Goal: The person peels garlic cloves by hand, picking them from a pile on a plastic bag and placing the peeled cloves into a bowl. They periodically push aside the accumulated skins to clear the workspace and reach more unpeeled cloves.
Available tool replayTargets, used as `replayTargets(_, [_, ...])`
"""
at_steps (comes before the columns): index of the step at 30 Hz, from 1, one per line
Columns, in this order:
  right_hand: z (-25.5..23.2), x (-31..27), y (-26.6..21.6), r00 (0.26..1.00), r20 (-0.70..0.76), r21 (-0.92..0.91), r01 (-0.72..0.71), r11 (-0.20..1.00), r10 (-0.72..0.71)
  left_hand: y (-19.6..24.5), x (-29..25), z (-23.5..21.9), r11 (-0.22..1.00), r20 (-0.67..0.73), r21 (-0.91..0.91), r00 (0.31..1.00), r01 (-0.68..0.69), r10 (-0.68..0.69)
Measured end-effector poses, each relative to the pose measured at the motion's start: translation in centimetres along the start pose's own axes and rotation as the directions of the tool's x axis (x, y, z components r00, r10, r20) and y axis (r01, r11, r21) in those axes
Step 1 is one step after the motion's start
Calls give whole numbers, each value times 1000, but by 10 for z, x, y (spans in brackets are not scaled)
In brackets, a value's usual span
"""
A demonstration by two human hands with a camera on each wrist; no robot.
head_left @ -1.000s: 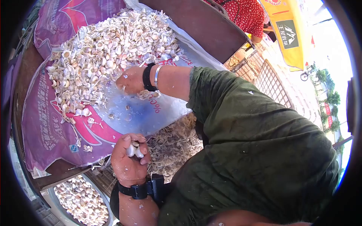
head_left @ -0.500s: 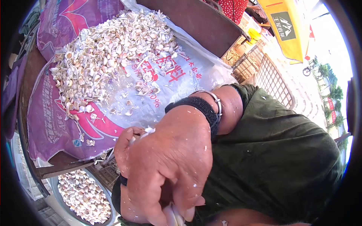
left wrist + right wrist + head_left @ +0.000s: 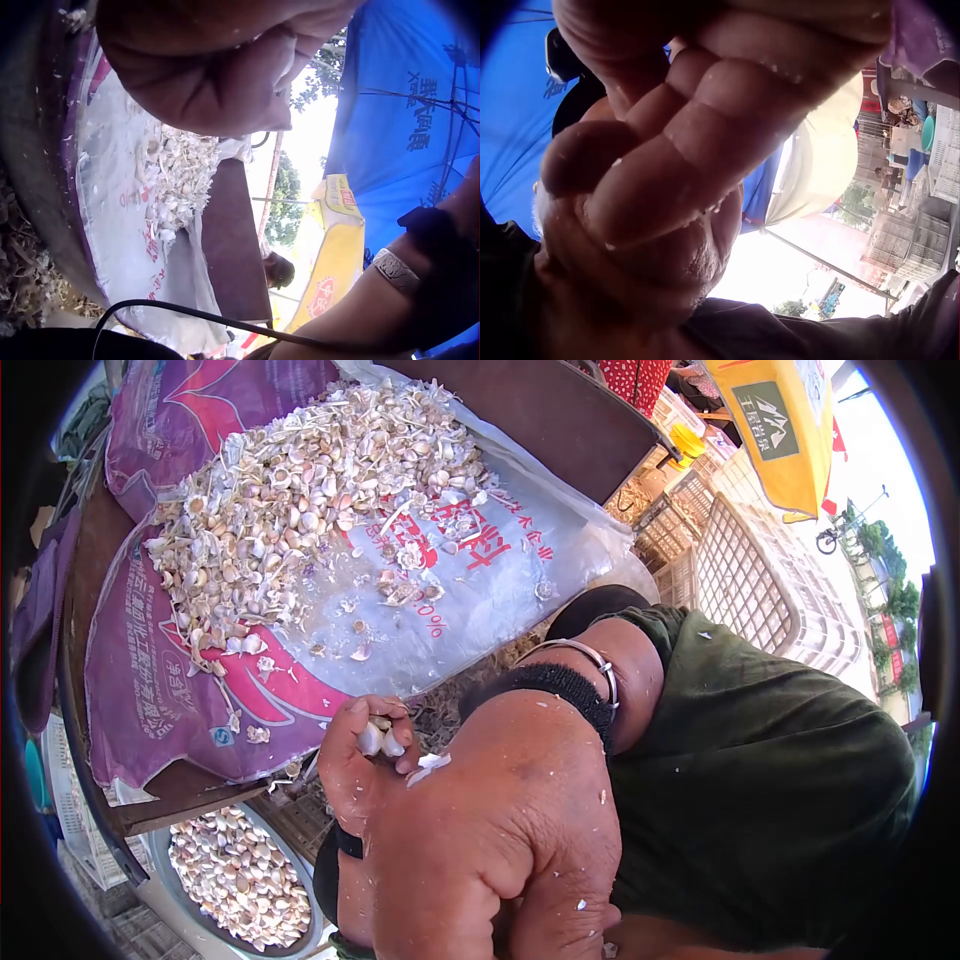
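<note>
My left hand (image 3: 350,765) is palm up near the table's edge, its fingers curled round several pale garlic cloves (image 3: 380,740). In the left wrist view that hand (image 3: 202,82) shows its curled fingers from below. My right hand (image 3: 495,800) is drawn back close to my body, back upward, covering part of the left palm and wrist. Its fingers (image 3: 660,157) are bent inward in the right wrist view; their tips and the clove pinched there a moment before are hidden. A scrap of garlic skin (image 3: 428,765) overlaps the right hand's edge.
A large heap of garlic cloves and skins (image 3: 300,510) lies on a purple and white plastic sack (image 3: 150,710). Below the table's edge, a grey tub (image 3: 160,850) holds many cloves. White plastic crates (image 3: 745,575) stand to the right, beyond a dark brown panel (image 3: 530,410).
My right hand came back from the heap toward my body, carrying a clove seen pinched half a second ago, then moved slightly lower right. My left hand still holds its cloves.
</note>
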State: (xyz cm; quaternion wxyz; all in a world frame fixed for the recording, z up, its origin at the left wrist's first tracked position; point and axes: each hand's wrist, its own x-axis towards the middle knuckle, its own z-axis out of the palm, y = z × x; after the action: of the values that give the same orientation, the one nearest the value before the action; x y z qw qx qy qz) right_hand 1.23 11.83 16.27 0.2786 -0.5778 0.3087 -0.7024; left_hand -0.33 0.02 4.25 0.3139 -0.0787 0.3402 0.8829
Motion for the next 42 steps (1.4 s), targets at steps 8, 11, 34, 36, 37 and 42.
replayTargets(8, [-13, -8, -13, 991, -102, 126, 94, 988, -81, -6, 1, -13, 997, 53, 73, 998, -18, 14])
replayTargets(11, [-21, -37, -22, 933, -212, 317, -217, 923, 292, -12, -8, 1, 1000, -36, -1, 999, -4, 4])
replayTargets(34, [-308, -180, 55, 558, -743, -635, -416, -651, 369, 0, 3, -9, 967, -11, -254, 1000, -16, 13])
replayTargets(36, [-260, -151, 32, 366, -877, -458, -833, -310, 311, -3, 4, -7, 961, -102, -272, 995, -39, 11])
replayTargets(37, [-238, -139, 22, 130, -925, -101, -990, 101, 356, -4, 6, -6, 960, -104, -276, 994, -43, 15])
replayTargets(42, [-143, -103, 4, 306, -849, -142, -918, 371, 431, -8, 15, -11, 971, -95, -229, 995, -65, 44])
